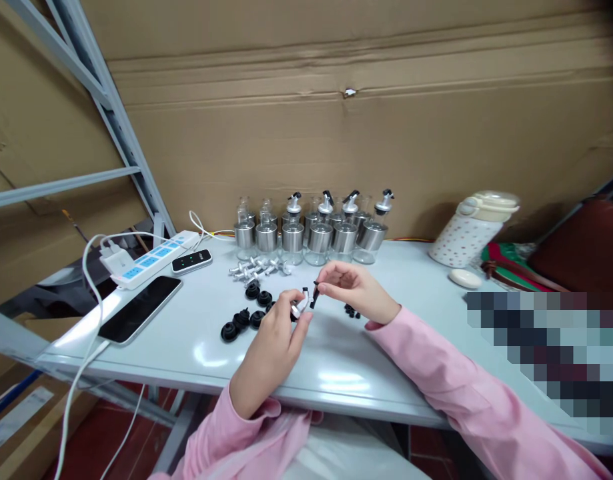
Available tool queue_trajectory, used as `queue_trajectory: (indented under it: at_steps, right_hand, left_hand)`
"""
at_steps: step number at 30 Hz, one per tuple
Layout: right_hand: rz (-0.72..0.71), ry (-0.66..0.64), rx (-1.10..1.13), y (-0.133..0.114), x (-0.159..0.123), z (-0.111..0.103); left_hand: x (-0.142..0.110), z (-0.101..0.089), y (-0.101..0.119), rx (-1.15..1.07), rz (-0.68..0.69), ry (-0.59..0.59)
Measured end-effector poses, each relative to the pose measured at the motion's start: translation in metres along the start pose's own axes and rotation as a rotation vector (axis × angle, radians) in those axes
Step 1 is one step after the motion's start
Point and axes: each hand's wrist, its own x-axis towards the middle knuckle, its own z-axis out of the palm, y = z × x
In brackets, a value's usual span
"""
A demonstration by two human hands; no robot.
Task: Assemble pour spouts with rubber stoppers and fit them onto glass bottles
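Observation:
My left hand (273, 340) is closed around a silver pour spout (300, 307), held low over the front half of the table. Close beside it, my right hand (353, 287) pinches a small black flip cap (315, 295) between thumb and fingers. Whether cap and spout touch, I cannot tell. Left of my hands lie several black round stoppers (241, 320), some partly hidden by my left hand. Behind them is a pile of loose silver spouts (259, 268). Small black pieces (353, 311) lie under my right wrist. Glass bottles with steel bands (320, 237) stand behind, several topped with spouts.
At the left are a phone (141, 310), a small black device (191, 261) and a white power strip (153, 259) with cables. To the right stand a spotted tumbler (473, 230) and a white oval object (465, 279). Cardboard (296, 133) walls the back.

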Motion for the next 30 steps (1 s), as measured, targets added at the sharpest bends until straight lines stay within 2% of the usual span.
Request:
queue_trajectory:
  at_steps: [5,14,23,30]
  right_hand:
    - [-0.017,-0.006,-0.047,-0.0007,-0.0008,0.0026]
    - [0.003,-0.054,-0.070,-0.0025,-0.0006,0.0037]
    - [0.043,-0.070,0.012,-0.0010,-0.0020,0.0013]
    - [0.149,-0.167,0.150,0.0028,-0.0015,-0.0055]
  left_hand:
    - [0.0010,-0.0019,0.0031,-0.004,0.060,-0.005]
    - [0.0007,-0.0014,0.0011,-0.007,0.004,-0.048]
    - [0.0018,-0.0009,0.0003,0.005,0.034,-0.027]
    - [0.0016,-0.0004,-0.0011,0.018,0.007,-0.010]
